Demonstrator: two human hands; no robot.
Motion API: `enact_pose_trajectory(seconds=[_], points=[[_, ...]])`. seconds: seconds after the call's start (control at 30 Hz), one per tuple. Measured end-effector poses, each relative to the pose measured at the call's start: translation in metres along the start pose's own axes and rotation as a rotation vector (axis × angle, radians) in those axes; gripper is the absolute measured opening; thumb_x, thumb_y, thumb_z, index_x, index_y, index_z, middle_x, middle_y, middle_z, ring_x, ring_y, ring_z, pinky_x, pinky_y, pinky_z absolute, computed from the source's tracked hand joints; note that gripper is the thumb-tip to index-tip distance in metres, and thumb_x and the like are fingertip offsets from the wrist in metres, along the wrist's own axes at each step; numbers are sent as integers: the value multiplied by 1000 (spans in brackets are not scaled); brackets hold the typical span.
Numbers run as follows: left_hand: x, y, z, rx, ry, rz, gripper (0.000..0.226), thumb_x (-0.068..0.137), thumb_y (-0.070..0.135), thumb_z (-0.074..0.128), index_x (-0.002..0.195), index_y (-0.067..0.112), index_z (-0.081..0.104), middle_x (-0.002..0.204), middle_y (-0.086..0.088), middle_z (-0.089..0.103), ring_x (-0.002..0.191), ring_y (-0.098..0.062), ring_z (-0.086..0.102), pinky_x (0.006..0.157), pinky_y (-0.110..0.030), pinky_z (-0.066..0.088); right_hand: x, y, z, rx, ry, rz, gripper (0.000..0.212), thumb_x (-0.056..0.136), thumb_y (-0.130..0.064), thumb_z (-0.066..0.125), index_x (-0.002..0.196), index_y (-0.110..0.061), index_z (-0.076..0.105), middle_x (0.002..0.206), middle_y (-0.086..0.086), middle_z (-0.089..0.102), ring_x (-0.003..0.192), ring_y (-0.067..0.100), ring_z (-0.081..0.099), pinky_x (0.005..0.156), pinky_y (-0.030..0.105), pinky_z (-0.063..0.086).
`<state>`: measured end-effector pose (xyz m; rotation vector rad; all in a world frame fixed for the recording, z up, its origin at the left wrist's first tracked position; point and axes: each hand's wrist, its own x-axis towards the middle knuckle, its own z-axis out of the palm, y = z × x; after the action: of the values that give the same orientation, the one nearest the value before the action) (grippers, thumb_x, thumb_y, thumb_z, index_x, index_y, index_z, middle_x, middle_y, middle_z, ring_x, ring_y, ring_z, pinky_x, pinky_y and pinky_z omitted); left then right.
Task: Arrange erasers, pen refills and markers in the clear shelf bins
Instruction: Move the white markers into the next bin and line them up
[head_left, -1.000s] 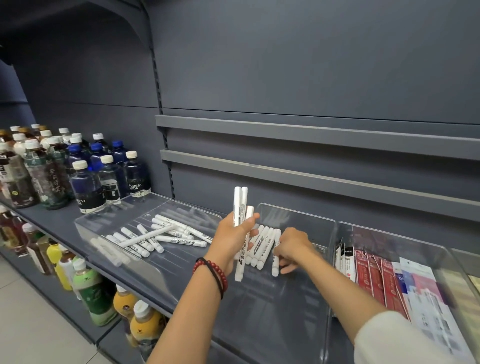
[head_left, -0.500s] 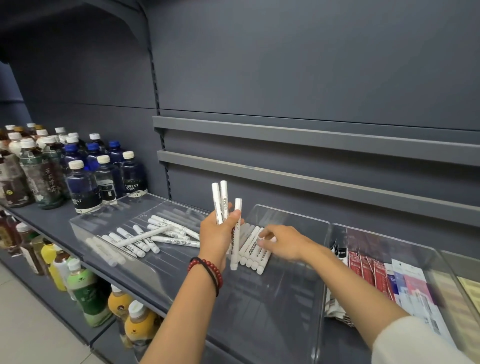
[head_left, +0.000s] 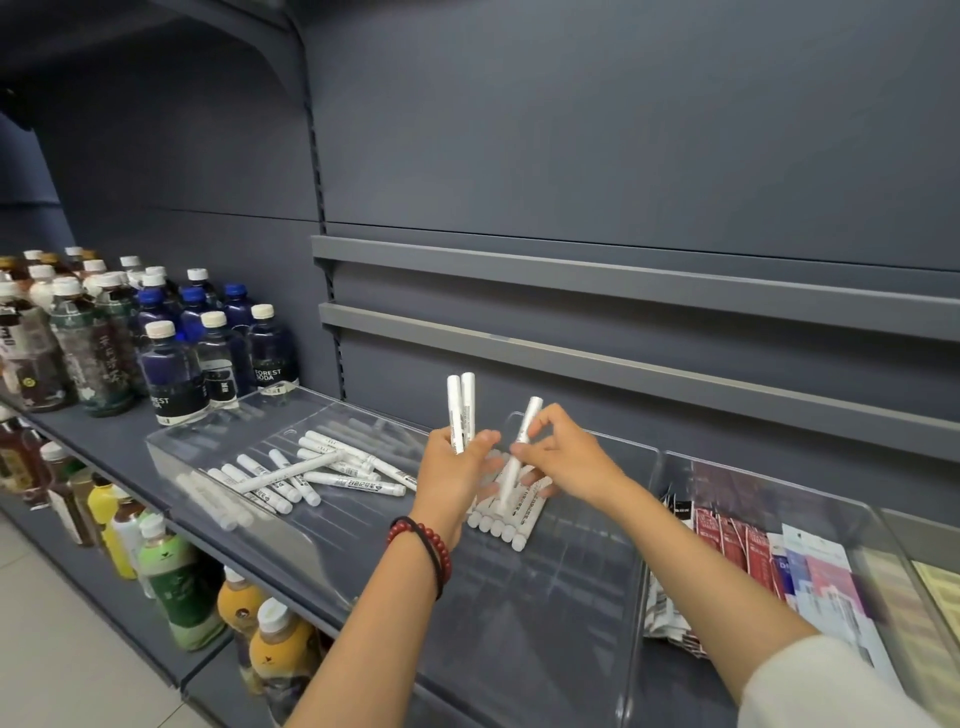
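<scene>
Markers occupy both hands: the person's left hand (head_left: 457, 462) is clenched round two white markers (head_left: 460, 410), which stand upright side by side above the fist, over the middle clear bin (head_left: 545, 597). Just beside it, the right hand (head_left: 563, 457) pinches a third white marker (head_left: 523, 436) between thumb and fingertips. This one tilts, its upper end leaning right and its lower end pointing down at a row of white markers (head_left: 506, 514). Whether the tip touches the row cannot be told. The row lies on the floor of the middle bin, the markers side by side and touching one another, caps toward the front. A red bead bracelet (head_left: 423, 535) and a dark band sit on the left wrist, and a white sleeve (head_left: 821, 686) covers the right upper arm. In the left clear bin (head_left: 218, 431) loose white markers (head_left: 332, 470) lie scattered, several parallel near the front and one long one slanting across them. The right clear bin (head_left: 779, 470) holds flat packets (head_left: 737, 545), red ones and pale ones, leaning in rows. All three bins stand next to each other on a grey shelf (head_left: 104, 431). Further left on that shelf stand drink bottles (head_left: 171, 374), the nearest ones dark blue with white caps. More bottles (head_left: 176, 582), yellow, green and orange, stand on the shelf below.
</scene>
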<state>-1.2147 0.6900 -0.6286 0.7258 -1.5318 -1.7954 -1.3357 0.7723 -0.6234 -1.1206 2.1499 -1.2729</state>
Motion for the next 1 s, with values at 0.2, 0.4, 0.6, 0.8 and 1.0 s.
enact_pose_trajectory(seconds=[0.2,0.4,0.6,0.8,1.0], points=[[-1,6,0,-4,11,-64,22,99,27,49,93,7,55,75,-2,46,53,-8,43,36,-15,34,11,39,-11,-467,4,147,8,95,-23,51,88,-26,48,95,8,64,84,23,66,66,27,43],[-1,12,-1,89,-52,-121,27,100,25,37,108,14,60,71,-3,46,48,-11,39,33,-14,30,17,51,2,-560,-54,268,19,92,-26,58,109,-22,52,111,14,60,67,23,60,64,32,52],[-3,3,-13,9,-71,-60,11,95,11,56,88,5,61,76,-2,60,72,-12,63,65,-25,59,17,49,4,-496,-47,301,33,91,-25,63,122,-18,52,111,16,59,61,21,56,51,26,45],[-9,6,-15,43,-70,2,7,85,14,70,87,7,71,84,-12,69,94,-27,70,84,-46,57,7,41,1,-538,-104,291,59,82,-50,69,129,-20,50,118,9,58,92,19,62,74,27,49],[-11,4,-7,28,-22,16,7,83,18,73,84,11,74,96,-20,71,96,-31,69,88,-51,54,-7,34,14,-866,-217,210,107,60,-73,72,145,-22,30,140,1,45,128,23,47,103,40,43]])
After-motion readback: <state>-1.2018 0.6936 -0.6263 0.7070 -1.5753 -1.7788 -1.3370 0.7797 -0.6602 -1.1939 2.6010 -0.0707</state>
